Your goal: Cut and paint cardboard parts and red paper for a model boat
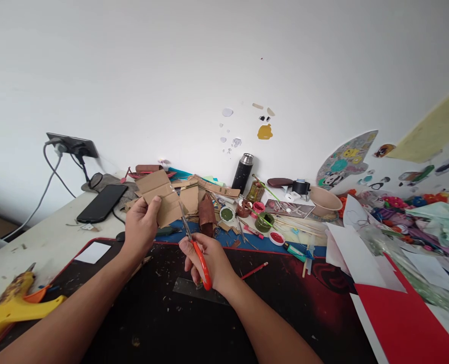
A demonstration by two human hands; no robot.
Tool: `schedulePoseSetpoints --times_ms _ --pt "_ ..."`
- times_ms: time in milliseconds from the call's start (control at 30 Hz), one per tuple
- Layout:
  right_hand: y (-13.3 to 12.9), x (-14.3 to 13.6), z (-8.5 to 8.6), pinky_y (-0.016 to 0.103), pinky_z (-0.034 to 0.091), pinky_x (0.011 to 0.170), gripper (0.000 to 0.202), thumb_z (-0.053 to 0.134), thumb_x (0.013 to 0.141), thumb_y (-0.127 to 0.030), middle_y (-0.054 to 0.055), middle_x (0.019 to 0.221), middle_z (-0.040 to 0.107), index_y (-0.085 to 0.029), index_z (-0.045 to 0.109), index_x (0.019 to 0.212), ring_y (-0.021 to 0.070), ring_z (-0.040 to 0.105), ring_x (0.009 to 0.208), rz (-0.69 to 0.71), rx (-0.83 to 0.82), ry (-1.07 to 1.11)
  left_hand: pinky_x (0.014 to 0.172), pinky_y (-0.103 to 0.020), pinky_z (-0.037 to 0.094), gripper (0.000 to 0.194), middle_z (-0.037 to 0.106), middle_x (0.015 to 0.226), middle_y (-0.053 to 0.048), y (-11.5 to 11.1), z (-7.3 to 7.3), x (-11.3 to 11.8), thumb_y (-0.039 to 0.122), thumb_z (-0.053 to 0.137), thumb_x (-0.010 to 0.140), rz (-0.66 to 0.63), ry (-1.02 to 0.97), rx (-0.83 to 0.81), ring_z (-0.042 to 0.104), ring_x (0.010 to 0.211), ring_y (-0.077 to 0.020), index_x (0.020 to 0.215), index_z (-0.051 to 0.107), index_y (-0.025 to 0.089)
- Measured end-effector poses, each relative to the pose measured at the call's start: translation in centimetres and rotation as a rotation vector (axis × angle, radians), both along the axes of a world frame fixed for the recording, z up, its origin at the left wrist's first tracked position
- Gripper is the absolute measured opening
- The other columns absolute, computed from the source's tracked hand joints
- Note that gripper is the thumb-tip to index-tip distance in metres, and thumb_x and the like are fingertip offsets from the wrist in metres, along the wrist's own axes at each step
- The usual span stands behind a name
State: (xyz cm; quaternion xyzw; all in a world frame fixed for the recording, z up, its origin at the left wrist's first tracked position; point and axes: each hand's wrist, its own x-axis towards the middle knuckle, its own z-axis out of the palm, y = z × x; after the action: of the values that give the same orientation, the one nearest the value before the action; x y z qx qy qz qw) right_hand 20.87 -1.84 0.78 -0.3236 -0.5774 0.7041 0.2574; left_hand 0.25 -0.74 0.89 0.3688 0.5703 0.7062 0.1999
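Note:
My left hand (141, 222) grips a creased piece of brown cardboard (163, 194) by its lower left side, thumb on the near face. In my right hand (209, 258) is a pair of scissors (201, 264) with orange-red handles. Their metal blades point up and reach the right edge of the cardboard; whether the edge lies between them I cannot tell. Both hands are raised over the dark mat (164, 323). Below my right hand a clear ruler (199, 291) lies on the mat, with a red pencil (255, 270) to its right.
A yellow glue gun (15, 308) lies at the left, a black phone (102, 203) behind it. Along the wall stand a black thermos (242, 173), open paint jars (264, 221) and cardboard scraps (189, 199). Red paper (406, 323) and white sheets cover the right side.

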Motion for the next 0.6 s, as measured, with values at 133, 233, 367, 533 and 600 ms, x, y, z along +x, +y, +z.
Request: schedulePoseSetpoints --times_ms 133,233,367,533,600 --pt "-0.08 -0.01 0.17 0.02 0.037 0.031 0.065 0.08 0.083 -0.079 -0.008 0.059 0.062 -0.02 0.066 0.107 0.0094 0.048 0.033 0.0 -0.005 -0.001 0.073 -0.033 0.059 0.052 0.081 0.097 -0.005 -0.02 -0.01 0.05 0.071 0.071 0.088 -0.004 0.01 0.0 0.072 0.084 -0.025 0.104 0.077 0.021" --pt "-0.14 0.01 0.22 0.02 0.037 0.032 0.066 0.079 0.083 -0.08 -0.008 0.058 0.062 -0.02 0.067 0.108 0.0096 0.048 0.033 -0.004 -0.004 0.001 0.07 -0.033 0.057 0.051 0.078 0.089 -0.003 -0.2 0.12 0.17 0.071 0.069 0.089 0.014 0.044 -0.015 0.069 0.08 -0.0245 0.101 0.076 0.022" --pt "-0.11 0.0 0.17 0.021 0.036 0.032 0.065 0.078 0.084 -0.08 -0.008 0.057 0.061 -0.02 0.067 0.107 0.0096 0.047 0.032 -0.024 0.01 0.013 0.057 -0.031 0.048 0.046 0.069 0.076 -0.001 -0.44 0.15 0.33 0.069 0.067 0.092 0.046 0.1 -0.072 0.059 0.066 -0.0217 0.091 0.073 0.023" --pt "-0.12 0.04 0.39 0.02 0.033 0.031 0.061 0.078 0.085 -0.079 -0.009 0.053 0.056 -0.021 0.065 0.1 0.0094 0.045 0.032 -0.039 0.041 0.002 0.056 -0.031 0.048 0.046 0.075 0.086 -0.003 -0.34 -0.07 0.33 0.068 0.065 0.094 0.041 0.121 -0.071 0.061 0.07 -0.0222 0.099 0.075 0.023" --pt "-0.15 0.05 0.53 0.02 0.033 0.031 0.06 0.079 0.085 -0.078 -0.01 0.052 0.054 -0.022 0.064 0.098 0.0096 0.045 0.033 -0.043 0.037 -0.005 0.057 -0.032 0.051 0.047 0.075 0.086 -0.003 -0.34 -0.12 0.4 0.068 0.061 0.096 0.067 0.185 -0.067 0.063 0.071 -0.0229 0.102 0.075 0.023"
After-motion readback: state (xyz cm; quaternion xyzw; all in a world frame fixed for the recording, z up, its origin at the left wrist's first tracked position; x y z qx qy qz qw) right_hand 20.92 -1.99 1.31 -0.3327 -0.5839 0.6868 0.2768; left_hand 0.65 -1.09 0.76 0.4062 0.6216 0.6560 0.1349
